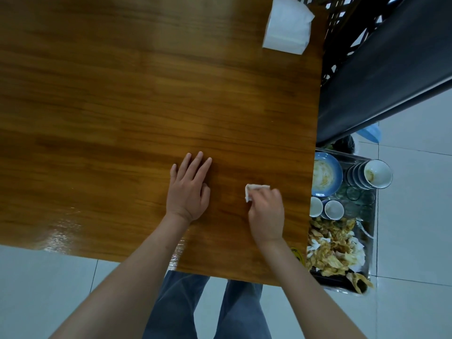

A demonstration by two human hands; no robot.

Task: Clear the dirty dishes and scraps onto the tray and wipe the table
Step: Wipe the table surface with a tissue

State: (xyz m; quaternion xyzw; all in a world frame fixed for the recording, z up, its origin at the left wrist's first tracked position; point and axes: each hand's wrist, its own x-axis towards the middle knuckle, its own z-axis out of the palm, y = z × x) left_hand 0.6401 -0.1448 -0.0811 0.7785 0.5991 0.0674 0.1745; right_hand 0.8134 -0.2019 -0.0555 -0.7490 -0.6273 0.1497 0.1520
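With the dishes [327, 173] and scraps [335, 248] already on the tray [371, 231] at the right, the right hand [266, 214] grasps a tissue [252, 190] on the bench [122, 94] and should wipe in overlapping strokes, left hand [188, 189] resting flat, fingers released.

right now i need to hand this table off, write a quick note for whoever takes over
Left hand: flat on the table, fingers straight, holding nothing.
Right hand: grips a crumpled white tissue against the tabletop near the right edge.
Tray: beside the table on the right, carrying the blue plate, stacked bowls, small cups and food scraps.
Done: dishes and scraps are on the tray.
Left: finish wiping; wet streaks show near the front edge. A white napkin pack sits at the far right corner.
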